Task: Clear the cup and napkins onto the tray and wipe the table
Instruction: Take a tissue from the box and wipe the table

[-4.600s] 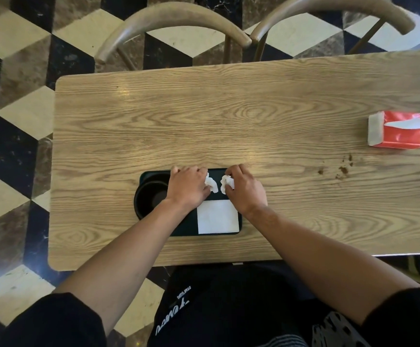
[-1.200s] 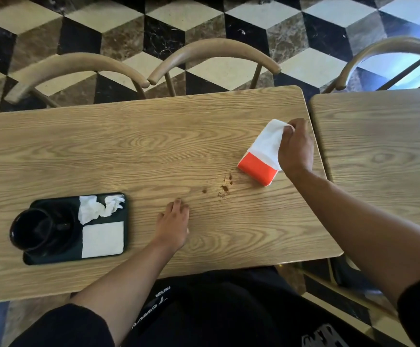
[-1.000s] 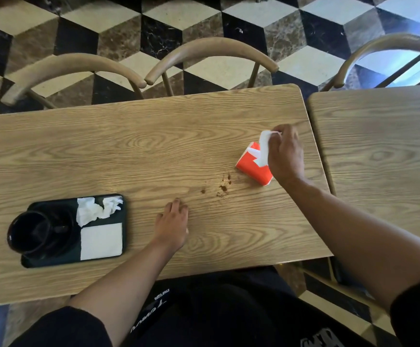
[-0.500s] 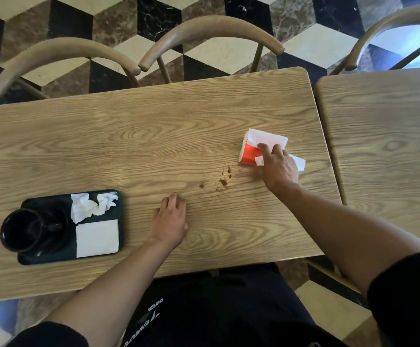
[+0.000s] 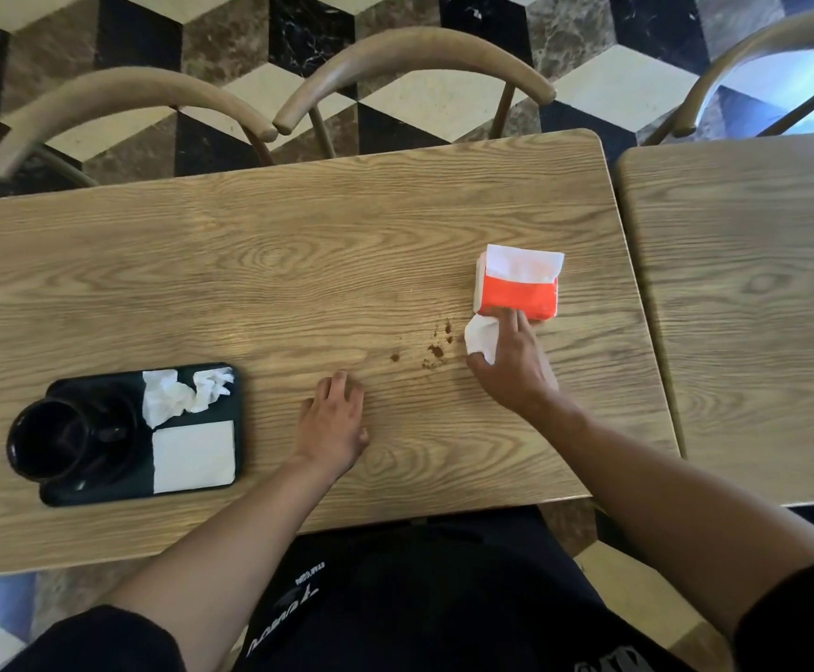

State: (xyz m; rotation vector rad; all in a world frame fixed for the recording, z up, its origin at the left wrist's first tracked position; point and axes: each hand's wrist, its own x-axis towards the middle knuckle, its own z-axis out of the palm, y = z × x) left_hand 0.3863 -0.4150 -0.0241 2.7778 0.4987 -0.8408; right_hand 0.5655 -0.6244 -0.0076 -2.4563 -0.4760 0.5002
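Note:
A dark tray [image 5: 104,494] lies at the table's near left. On it stand a black cup [image 5: 51,441], two crumpled white napkins [image 5: 179,395] and a flat white napkin [image 5: 194,455]. Brown stains [image 5: 431,349] dot the wooden table [image 5: 274,269]. My right hand [image 5: 514,363] holds a white tissue [image 5: 482,338] just right of the stains, touching the red tissue pack [image 5: 519,293]. My left hand [image 5: 332,421] rests flat on the table left of the stains, holding nothing.
A second wooden table [image 5: 754,303] stands close on the right with a narrow gap between. Two curved wooden chair backs [image 5: 415,58] stand along the far edge, a third [image 5: 754,55] behind the other table. The floor is chequered tile.
My right hand pulled a tissue out of the red pack and brought it down to the table beside the stains. The pack lies flat now. My left hand has stayed put.

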